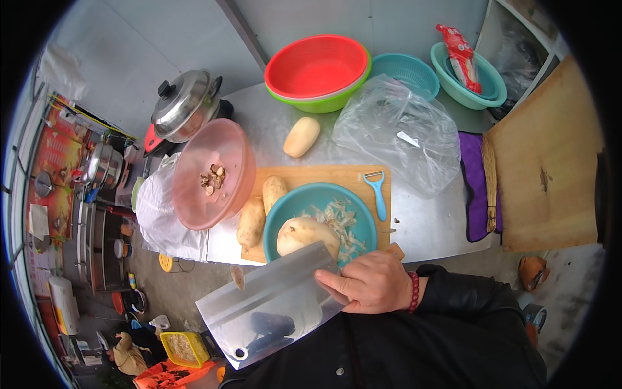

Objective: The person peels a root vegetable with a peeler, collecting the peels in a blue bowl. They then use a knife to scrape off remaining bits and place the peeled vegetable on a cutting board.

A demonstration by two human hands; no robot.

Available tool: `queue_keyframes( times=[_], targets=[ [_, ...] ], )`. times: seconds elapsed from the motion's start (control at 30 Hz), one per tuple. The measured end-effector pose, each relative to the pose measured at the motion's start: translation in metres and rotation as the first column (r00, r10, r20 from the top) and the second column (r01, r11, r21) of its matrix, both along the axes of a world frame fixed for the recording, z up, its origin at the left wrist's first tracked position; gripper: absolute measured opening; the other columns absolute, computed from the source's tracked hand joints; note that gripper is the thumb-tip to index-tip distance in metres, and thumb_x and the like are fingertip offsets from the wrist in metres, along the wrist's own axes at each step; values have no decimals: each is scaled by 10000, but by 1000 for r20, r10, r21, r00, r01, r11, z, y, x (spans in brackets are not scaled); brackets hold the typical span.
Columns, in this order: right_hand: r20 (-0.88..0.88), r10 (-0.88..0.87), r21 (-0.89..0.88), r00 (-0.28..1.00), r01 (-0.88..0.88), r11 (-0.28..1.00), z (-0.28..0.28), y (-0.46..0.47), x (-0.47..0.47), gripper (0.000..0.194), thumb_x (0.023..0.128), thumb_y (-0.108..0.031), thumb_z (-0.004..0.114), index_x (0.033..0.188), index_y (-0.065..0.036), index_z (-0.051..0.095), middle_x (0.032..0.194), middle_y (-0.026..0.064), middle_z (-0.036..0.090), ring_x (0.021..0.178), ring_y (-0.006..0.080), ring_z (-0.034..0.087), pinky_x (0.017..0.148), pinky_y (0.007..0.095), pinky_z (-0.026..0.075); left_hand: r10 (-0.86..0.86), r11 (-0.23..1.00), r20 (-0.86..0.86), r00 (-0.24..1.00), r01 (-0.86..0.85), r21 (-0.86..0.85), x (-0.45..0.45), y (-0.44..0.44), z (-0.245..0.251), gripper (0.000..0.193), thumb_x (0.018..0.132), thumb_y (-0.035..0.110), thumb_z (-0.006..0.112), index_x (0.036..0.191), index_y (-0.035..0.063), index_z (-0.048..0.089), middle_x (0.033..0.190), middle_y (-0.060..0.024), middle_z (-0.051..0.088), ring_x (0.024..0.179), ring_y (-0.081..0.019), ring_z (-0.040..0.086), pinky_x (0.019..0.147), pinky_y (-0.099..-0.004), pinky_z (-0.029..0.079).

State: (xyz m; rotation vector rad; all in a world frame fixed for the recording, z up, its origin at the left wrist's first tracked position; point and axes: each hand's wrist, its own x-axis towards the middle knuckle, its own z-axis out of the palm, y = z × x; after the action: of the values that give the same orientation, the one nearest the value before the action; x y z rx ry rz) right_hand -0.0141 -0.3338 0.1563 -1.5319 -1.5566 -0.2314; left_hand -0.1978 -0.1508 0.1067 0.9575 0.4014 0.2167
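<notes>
My right hand (374, 284), with a red bead bracelet at the wrist, grips a wide metal cleaver (272, 301) near its handle end. The blade slants down to the left, with a slice or peel scrap on it, and covers part of a large pale root vegetable (303, 233). That vegetable lies in a teal plastic basin (369, 219) with peelings (335, 216). The basin stands on a wooden cutting board (311, 175). Two unpeeled lotus-root-like pieces (251, 221) lie left of it, a blue peeler (376, 194) right of it. My left hand is out of view.
A pink basin (233, 170) with brown scraps stands left. Behind are a peeled piece (302, 137), a red basin (318, 65), a clear plastic bag (398, 131) and a lidded steel pot (184, 104). A whisk broom (490, 185) lies right. Another person (129, 352) is far off, lower left.
</notes>
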Motion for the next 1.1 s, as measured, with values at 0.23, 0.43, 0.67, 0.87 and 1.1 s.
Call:
queue_keyframes(
  times=[0.23,0.43,0.67,0.87,1.1],
  targets=[
    [13,29,-45,1000,-28,999,0,-4,4,437,779,-118,821,1212,-115,758,598,-15,443,476,171,505,446,335,387,22,1000,27,999,-21,-17,11,6,0,961,888,684,700,1572,90,380,1537,-154,498,1405,-310,508,1164,-517,434],
    [39,44,-173,998,-37,984,-1,-11,9,696,701,-234,807,1377,-123,681,711,2,493,603,185,591,538,355,474,43,998,58,997,-41,-37,22,14,0,966,885,690,699,1572,90,379,1536,-156,499,1402,-312,511,1161,-517,437],
    [13,-41,-36,999,41,999,-11,-3,14,488,798,-100,824,1278,-115,739,603,-9,455,484,169,511,452,325,400,56,998,76,996,-53,-43,30,20,-2,972,882,697,697,1572,90,379,1533,-158,500,1398,-314,514,1157,-517,441],
    [35,-56,-22,998,56,998,-15,-1,17,484,818,-95,826,1291,-115,729,596,-7,441,469,170,497,444,328,388,56,998,75,996,-53,-45,32,18,-3,977,880,702,695,1571,90,379,1531,-159,501,1395,-316,517,1154,-517,445],
    [32,-81,-11,996,81,997,-15,1,20,502,816,-122,817,1308,-131,718,596,-13,437,471,164,498,440,331,372,52,998,74,996,-49,-46,33,13,-5,982,877,709,693,1571,90,378,1529,-161,503,1391,-318,520,1150,-517,449]
  ],
)
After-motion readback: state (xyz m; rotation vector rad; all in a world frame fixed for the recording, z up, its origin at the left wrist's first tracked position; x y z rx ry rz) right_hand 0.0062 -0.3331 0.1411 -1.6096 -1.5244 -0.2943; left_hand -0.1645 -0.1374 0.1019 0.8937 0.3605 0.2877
